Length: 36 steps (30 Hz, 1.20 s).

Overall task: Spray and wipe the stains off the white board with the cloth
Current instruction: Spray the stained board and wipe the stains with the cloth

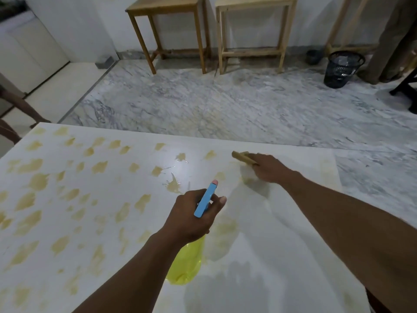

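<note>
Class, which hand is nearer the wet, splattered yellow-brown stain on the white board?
Left. The left hand, gripping the blue-headed yellow spray bottle, is just nearside of the wet splattered stain; the right hand, holding the tan cloth, lies well off to its right.

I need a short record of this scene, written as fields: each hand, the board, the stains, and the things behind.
left hand: grips the spray bottle at its blue head, nozzle pointing away over the board
right hand: holds the cloth on the board's far right part
white board: lies flat; near right part mostly clean, with faint smears
stains: many yellow-brown patches across the left and middle
wet spot: a splashed stain just beyond the nozzle
background: wooden stools, black mesh bin, marble floor
</note>
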Motion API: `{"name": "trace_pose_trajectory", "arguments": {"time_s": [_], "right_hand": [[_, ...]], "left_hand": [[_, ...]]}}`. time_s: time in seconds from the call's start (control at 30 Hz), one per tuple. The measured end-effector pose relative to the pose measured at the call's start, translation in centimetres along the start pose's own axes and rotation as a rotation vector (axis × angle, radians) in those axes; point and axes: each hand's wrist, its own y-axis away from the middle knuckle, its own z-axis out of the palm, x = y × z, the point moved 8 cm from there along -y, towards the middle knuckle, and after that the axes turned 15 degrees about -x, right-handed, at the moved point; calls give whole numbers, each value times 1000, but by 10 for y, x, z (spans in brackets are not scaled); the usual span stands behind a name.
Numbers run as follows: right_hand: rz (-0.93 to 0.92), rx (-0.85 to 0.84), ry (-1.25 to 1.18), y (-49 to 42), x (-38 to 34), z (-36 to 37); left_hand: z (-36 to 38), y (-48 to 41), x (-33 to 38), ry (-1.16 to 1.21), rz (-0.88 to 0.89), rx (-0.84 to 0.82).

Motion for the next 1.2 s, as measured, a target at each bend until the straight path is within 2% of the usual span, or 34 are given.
{"name": "trace_pose_trajectory", "arguments": {"time_s": [0.1,0.17,0.23,0.5,0.8,1.0,1.13,1.2], "right_hand": [[-2,-109,221,-29,8,61],[36,-45,293,-31,17,90],[23,15,268,-24,17,105],[-28,56,252,24,-17,167],[-21,47,299,139,-88,292],[-29,3,238,216,-134,388],[-73,23,204,251,-158,430],[-70,1,133,266,-169,428]], "left_hand": [[-4,-11,-9,13,-8,0],[-7,-14,-15,5,-13,5],[-8,-14,-19,1,-23,2],[-6,20,-30,10,16,10],[5,147,-56,0,89,17],[12,249,-101,47,50,23],[7,286,-116,40,51,27],[4,290,-122,45,51,25]]}}
